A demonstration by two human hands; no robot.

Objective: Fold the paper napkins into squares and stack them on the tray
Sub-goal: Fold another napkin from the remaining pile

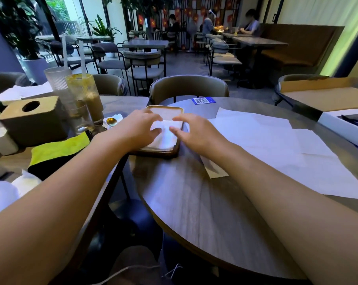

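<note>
Both hands are down on the tray (170, 109) now, and this looks like the placing step. The left hand (138, 128) and right hand (191, 131) sit either side of the folded napkin (163, 136), which lies on top of the white stack in the tray's near half. The left fingers (155, 131) are spread and lightly curled, tips resting on the paper; the right fingers (177, 130) are likewise apart, tips touching the napkin's other edge, pinching nothing that I can see. To do this well, I'd say: press flat, nudge the edges inward from both sides until the corners line up with the stack beneath, then lift straight off so nothing slides. Well out beyond the right fingers, unfolded napkins (256, 130) wait on the round surface (194, 202), so there's plenty left to do. Beyond the left fingers stand drinks (85, 95), worth steering clear of.
</note>
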